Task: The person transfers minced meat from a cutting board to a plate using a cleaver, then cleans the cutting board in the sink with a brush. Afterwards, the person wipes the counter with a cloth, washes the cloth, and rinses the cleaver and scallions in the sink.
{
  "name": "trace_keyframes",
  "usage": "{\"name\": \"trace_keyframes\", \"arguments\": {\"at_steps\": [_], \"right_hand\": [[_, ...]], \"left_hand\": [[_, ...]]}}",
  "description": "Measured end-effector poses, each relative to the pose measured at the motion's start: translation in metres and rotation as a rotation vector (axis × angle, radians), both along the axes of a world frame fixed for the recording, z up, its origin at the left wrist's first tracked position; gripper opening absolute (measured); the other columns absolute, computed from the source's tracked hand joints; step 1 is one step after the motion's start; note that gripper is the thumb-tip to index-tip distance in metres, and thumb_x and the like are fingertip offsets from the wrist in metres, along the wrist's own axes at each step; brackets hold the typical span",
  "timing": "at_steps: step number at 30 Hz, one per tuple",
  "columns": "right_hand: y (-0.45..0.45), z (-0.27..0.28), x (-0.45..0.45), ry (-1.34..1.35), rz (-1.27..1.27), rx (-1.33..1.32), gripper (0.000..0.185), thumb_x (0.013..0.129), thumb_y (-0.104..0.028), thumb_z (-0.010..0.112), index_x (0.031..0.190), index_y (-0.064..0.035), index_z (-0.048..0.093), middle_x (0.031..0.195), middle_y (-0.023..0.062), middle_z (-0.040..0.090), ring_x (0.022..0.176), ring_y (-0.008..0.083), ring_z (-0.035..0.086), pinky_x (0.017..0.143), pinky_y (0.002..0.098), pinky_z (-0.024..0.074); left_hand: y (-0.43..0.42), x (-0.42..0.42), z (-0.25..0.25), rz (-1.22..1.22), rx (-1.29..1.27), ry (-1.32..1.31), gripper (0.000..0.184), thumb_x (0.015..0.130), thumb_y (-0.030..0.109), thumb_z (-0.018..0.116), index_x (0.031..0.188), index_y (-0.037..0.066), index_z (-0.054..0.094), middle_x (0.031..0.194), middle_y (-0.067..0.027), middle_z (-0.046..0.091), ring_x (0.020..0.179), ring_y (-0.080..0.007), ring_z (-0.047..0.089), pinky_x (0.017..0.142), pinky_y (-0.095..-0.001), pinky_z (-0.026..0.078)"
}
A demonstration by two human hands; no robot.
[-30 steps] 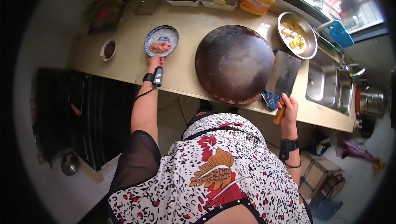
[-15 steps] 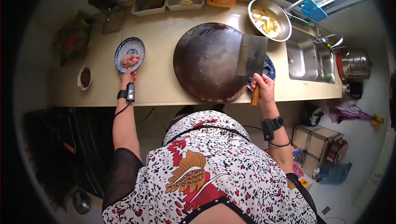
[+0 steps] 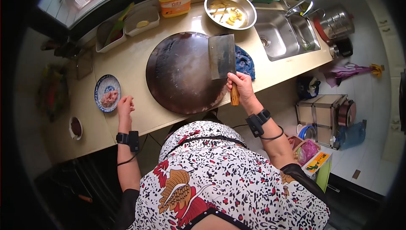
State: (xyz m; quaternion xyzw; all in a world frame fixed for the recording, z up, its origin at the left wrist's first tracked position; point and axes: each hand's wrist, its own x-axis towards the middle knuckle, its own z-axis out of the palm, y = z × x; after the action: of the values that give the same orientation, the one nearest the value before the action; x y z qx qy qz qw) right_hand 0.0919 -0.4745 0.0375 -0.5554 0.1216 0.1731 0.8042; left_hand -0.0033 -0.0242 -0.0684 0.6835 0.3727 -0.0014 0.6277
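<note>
My right hand (image 3: 242,87) is wrapped around the wooden handle of a cleaver (image 3: 222,57). Its broad blade is over the right side of a large, dark round chopping board (image 3: 179,75), and I cannot tell whether it touches the surface. A blue patterned cloth (image 3: 245,63) sits beside the board, partly behind the blade. My left hand (image 3: 125,105) holds nothing, its fingers loosely bent and apart, just right of a blue-and-white plate (image 3: 101,80). Pieces of pale pink raw meat (image 3: 109,98) lie on that plate.
A metal basin (image 3: 253,17) with peeled yellowish pieces in water stands near the sink (image 3: 275,52). Along the window are a yellow jug (image 3: 174,1) and white containers (image 3: 146,23). A small bowl with something dark (image 3: 75,128) is at the far left.
My left hand has let go of the plate's rim and drawn off to its right. The view has turned and shifted. The cleaver stays in my right hand over the board.
</note>
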Motion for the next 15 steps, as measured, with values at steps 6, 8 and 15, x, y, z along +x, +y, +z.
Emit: {"name": "trace_keyframes", "arguments": {"at_steps": [6,8,15], "right_hand": [[-0.021,0.006,-0.002,0.024,-0.026,0.054,0.019,0.087,-0.013,0.061,0.071,-0.0044,0.056,0.060,0.0014,0.053,0.050,0.0091,0.051,0.045,0.0224,0.0414],[-0.030,0.007,-0.004,-0.003,0.011,0.037,0.019,0.087,-0.013,0.061,0.071,-0.0045,0.056,0.060,0.0012,0.053,0.049,0.0087,0.050,0.045,0.0221,0.0409],[-0.051,0.013,-0.014,-0.018,0.115,0.008,0.017,0.087,-0.012,0.061,0.072,-0.0044,0.057,0.060,0.0004,0.054,0.048,0.0078,0.050,0.045,0.0214,0.0403]], "left_hand": [[-0.106,0.065,0.051,-0.384,0.346,-0.364,0.011,0.083,0.008,0.061,0.078,0.000,0.063,0.068,0.0003,0.059,0.061,-0.0070,0.053,0.056,-0.0224,0.042],[-0.152,0.088,0.072,-0.501,0.435,-0.501,0.008,0.084,0.006,0.061,0.082,-0.001,0.063,0.075,-0.0029,0.062,0.071,-0.0092,0.056,0.067,-0.0237,0.046],[-0.268,0.141,0.120,-0.694,0.726,-0.832,0.014,0.073,0.012,0.070,0.085,0.007,0.066,0.083,-0.0052,0.062,0.087,-0.0229,0.056,0.079,-0.0340,0.040]]}}
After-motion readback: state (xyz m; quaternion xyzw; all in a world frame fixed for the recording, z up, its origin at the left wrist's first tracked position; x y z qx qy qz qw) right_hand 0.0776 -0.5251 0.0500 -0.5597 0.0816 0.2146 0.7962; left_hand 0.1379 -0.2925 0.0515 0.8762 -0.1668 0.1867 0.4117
